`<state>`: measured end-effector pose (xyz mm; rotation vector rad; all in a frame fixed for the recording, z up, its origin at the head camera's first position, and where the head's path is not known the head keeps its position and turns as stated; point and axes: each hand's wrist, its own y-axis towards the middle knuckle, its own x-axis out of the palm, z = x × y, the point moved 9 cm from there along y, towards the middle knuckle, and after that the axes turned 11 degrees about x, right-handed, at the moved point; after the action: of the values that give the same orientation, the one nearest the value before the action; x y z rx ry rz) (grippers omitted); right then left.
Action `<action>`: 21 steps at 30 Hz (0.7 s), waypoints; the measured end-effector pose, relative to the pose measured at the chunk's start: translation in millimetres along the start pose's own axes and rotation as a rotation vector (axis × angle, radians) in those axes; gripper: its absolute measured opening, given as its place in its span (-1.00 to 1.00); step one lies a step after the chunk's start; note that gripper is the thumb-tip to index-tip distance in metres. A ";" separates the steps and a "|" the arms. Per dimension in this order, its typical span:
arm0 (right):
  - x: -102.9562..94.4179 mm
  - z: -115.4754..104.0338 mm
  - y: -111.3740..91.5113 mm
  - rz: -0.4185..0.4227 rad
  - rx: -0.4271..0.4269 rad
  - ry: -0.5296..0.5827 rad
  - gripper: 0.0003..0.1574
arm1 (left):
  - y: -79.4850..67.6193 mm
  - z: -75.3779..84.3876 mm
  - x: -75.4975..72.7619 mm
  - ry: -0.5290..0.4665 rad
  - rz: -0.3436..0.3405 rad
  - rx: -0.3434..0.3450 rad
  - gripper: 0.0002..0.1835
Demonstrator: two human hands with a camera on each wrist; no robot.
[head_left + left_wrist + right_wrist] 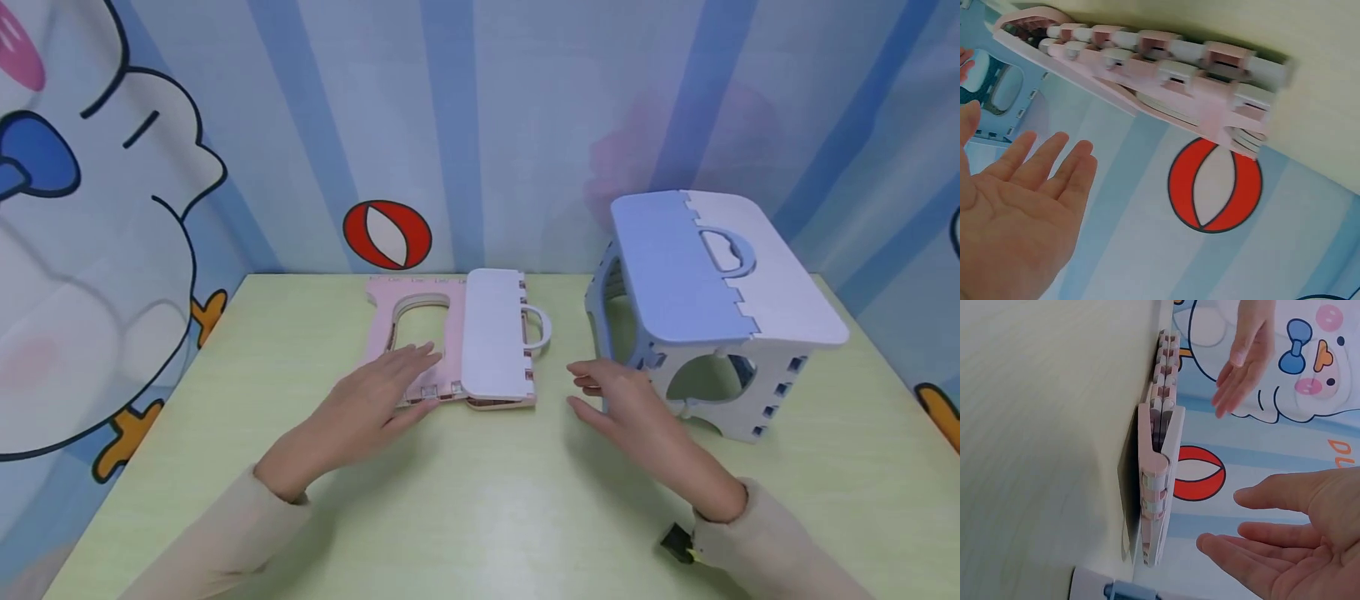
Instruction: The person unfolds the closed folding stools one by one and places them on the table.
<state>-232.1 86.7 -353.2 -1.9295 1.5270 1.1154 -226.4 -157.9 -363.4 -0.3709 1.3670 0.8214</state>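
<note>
A pink and white folding stool [491,333] lies folded flat on the table, its white loop handle pointing right. My left hand [382,400] hovers over its near left part, fingers extended and holding nothing. In the left wrist view the hinged edge of the folded stool [1166,69] shows apart from the palm. Between the two stools is my right hand [622,400], its fingers loosely extended and nothing in them. Just beyond it stands a blue and white folding stool [667,275], unfolded upright on its legs, with a blue handle in the top.
The pale green table [480,508] meets a blue striped backdrop [525,125] with cartoon prints along its far edge. A small black object [677,543] is beside the right sleeve.
</note>
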 end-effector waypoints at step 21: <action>17.8 -13.7 40.7 0.139 -0.042 -0.069 -0.47 | -37.8 -42.8 13.4 -0.035 -0.099 -0.125 -0.22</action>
<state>-265.0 53.9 -353.9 -1.8155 1.6327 1.2688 -230.4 -208.3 -393.2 -0.5152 1.2586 0.8291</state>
